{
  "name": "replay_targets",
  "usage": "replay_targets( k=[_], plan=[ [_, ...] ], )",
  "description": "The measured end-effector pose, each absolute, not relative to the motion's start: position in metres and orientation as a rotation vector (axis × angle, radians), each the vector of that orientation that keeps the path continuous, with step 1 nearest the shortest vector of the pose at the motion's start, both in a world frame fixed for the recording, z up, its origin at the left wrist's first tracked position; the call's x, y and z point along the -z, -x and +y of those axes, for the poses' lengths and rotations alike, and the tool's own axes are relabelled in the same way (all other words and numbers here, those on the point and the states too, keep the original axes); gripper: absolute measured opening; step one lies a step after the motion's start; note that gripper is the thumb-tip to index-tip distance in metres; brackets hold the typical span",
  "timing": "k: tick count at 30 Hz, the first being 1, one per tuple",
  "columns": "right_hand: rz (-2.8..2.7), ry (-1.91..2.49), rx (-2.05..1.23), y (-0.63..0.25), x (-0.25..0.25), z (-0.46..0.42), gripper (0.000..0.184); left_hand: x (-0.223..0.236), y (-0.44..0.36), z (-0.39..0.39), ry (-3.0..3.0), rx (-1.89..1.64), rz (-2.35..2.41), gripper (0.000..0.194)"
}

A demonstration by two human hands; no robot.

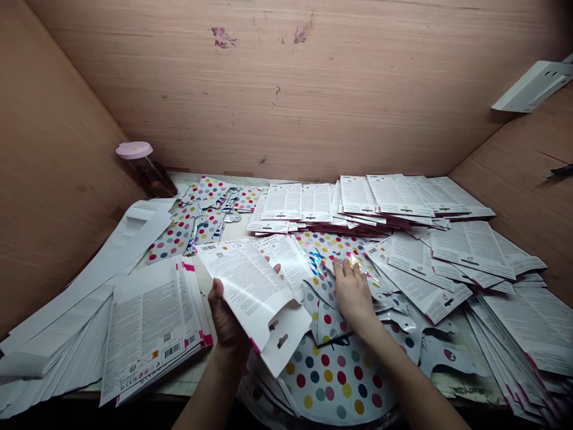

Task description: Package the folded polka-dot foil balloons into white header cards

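My left hand [233, 316] is closed around a white printed card sleeve [253, 272], thumb on the near side and fingertips showing past its far edge. The sleeve is tilted, and its end with the hang hole points down toward me, its flap standing apart. A second printed sleeve [286, 263] shows just behind it. Over a pile of polka-dot pouches [333, 376], my right hand [355, 292] lies with fingers stretched out on a folded pouch [329, 304]. Whether its thumb grips anything is hidden.
Stacks of printed sleeves stand at the left [152, 322], back [376, 197] and right [474, 251]. White paper strips [89, 298] lie far left. Small dotted packets [210, 191] sit near a pink-lidded jar [150, 170]. Wooden panels [286, 119] enclose the table.
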State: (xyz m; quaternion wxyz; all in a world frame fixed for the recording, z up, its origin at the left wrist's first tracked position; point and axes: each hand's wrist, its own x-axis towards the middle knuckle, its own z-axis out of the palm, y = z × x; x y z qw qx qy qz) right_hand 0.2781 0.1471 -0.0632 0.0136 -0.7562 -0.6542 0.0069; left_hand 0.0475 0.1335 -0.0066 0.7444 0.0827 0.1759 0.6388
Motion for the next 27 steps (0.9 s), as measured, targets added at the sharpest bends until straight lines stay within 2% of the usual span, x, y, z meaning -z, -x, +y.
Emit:
replay_targets(
  k=[2,5,7,9,15,27],
  plan=[
    [-2.035,2.228,0.042,-0.28,0.049,0.133,0.056,0.004,-0.049,0.139,-0.172,-1.443,0.458,0.072],
    [-2.029,1.672,0.152,-0.275,0.017,0.093,0.052,0.003,-0.05,0.146,-0.163,-1.504,0.547,0.07],
    [-2.103,1.324,0.127,-0.264,-0.002,0.065,0.056,0.003,-0.053,0.149,-0.155,-1.539,0.57,0.069],
    [-2.237,1.195,0.109,-0.249,-0.014,0.045,0.059,0.004,-0.056,0.149,-0.147,-1.551,0.568,0.07],
    [-2.397,1.356,0.32,-0.212,-0.014,0.04,0.048,0.002,-0.064,0.139,-0.188,-1.574,0.614,0.073],
    [-2.444,1.289,0.282,-0.213,-0.017,0.043,0.048,-0.008,-0.063,0.136,-0.249,-1.511,0.663,0.083]
  ],
)
